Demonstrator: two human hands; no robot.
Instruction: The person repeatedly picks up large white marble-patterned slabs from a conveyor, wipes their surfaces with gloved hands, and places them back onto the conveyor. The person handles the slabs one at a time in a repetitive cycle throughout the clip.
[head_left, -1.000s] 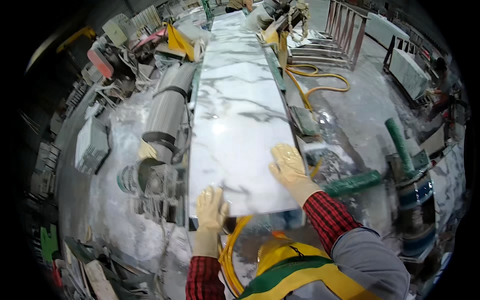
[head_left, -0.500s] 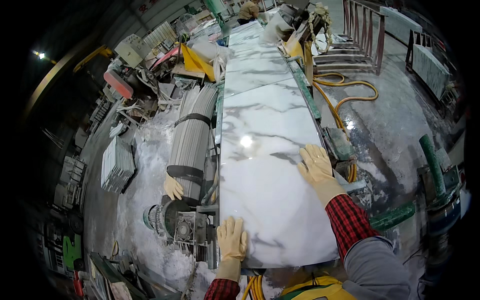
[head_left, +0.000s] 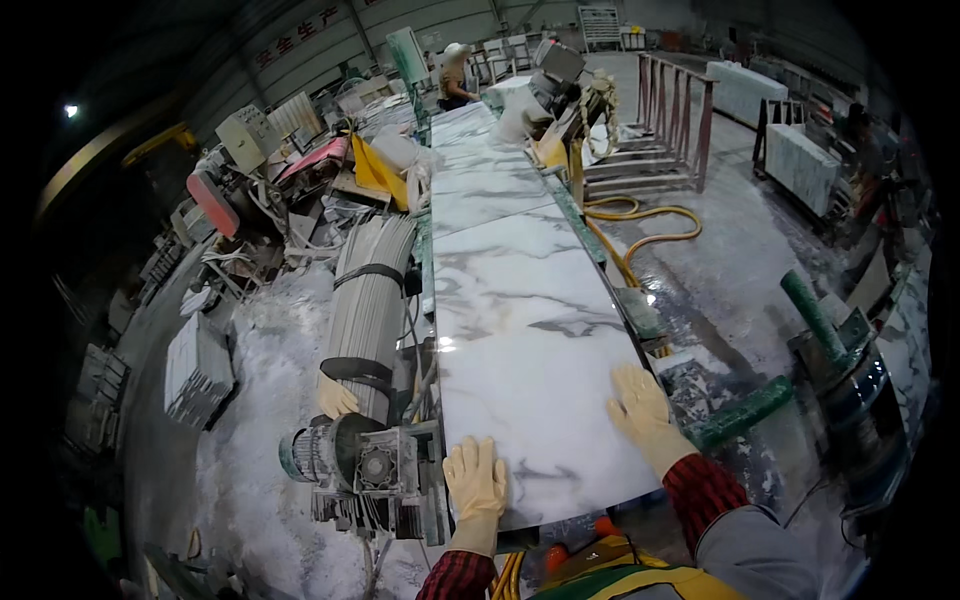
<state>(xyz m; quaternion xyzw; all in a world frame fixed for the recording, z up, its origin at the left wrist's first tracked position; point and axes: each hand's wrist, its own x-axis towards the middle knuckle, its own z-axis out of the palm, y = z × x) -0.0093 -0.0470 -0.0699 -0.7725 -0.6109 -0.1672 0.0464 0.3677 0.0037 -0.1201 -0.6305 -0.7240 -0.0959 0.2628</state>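
A long white marble slab (head_left: 545,410) with grey veins lies flat before me on a green-framed machine bed. My left hand (head_left: 476,488), in a cream rubber glove, rests on its near left corner with the fingers stretched out. Along the right edge, the gloved fingers of my right hand (head_left: 642,408) are spread on the surface. Neither hand grips anything. Beyond a slanting seam, a second veined slab (head_left: 485,180) continues the line.
Left of the bed stand a dusty motor (head_left: 375,466), a strapped grey ribbed bundle (head_left: 365,300) and a loose cream glove (head_left: 337,397). A yellow hose (head_left: 655,232) and a green bar (head_left: 742,412) lie right. A person (head_left: 455,78) is at the far end.
My right hand has slid nearer along the slab's right edge, while my left stays near the corner. The view has tilted up, showing more of the far hall and the other person.
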